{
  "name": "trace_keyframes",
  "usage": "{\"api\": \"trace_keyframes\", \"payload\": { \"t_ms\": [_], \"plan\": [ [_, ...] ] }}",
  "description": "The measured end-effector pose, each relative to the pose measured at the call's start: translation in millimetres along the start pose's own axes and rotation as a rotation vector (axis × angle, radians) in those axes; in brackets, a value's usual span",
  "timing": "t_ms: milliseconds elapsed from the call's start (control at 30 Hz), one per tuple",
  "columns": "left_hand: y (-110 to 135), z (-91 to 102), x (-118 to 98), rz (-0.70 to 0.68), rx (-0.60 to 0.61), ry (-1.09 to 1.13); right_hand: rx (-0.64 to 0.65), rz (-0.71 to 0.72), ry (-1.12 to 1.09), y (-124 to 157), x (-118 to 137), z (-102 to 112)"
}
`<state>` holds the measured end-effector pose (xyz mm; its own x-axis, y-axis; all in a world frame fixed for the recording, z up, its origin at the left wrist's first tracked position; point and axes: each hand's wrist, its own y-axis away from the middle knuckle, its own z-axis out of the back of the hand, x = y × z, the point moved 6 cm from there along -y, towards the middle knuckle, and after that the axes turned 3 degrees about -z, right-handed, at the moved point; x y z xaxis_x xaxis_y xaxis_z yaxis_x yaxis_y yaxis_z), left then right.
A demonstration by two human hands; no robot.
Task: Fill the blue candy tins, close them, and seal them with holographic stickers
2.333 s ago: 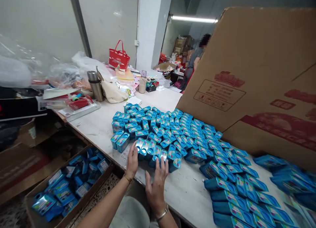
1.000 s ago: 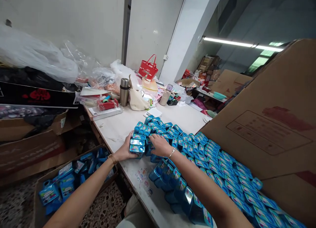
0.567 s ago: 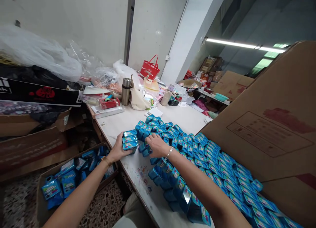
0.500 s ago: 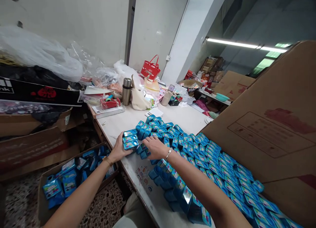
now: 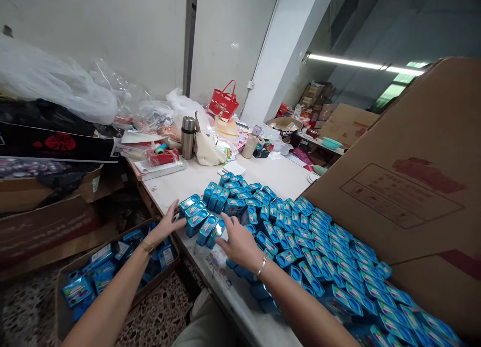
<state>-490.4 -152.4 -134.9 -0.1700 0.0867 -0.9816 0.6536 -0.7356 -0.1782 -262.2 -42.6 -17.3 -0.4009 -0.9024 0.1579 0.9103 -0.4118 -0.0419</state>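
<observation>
Many small blue packets (image 5: 300, 232) cover the white table (image 5: 270, 174) in a wide spread. At its near left end a short row of packets (image 5: 199, 219) lies close to the table edge. My left hand (image 5: 167, 224) rests against the left end of that row, fingers spread on the packets. My right hand (image 5: 235, 242) lies on the right end of the row, fingers stretched over the packets. Neither hand has lifted a packet.
A cardboard box (image 5: 71, 307) on the floor at the left holds more blue packets. A big cardboard carton (image 5: 413, 177) stands at the right. At the far end stand a steel flask (image 5: 188, 136), a red bag (image 5: 223, 104), plastic bags and clutter.
Both hands moved from the near pile to the far left end, gathered packets into a block, then pulled a row toward the table edge. The left hand's grip has loosened.
</observation>
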Motion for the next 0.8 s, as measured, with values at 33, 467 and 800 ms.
{"api": "trace_keyframes", "payload": {
  "t_ms": [33,467,800],
  "plan": [
    [-5,3.1,0,0.013,-0.072,0.056,0.018,-0.048,-0.041,0,-2,-1],
    [44,-52.6,-7,-0.063,-0.492,0.047,0.148,-0.303,-0.225,-41,-13,-27],
    [132,-109.4,-41,-0.077,-0.652,-0.108,0.186,-0.117,-0.203,-105,-6,-45]
  ]
}}
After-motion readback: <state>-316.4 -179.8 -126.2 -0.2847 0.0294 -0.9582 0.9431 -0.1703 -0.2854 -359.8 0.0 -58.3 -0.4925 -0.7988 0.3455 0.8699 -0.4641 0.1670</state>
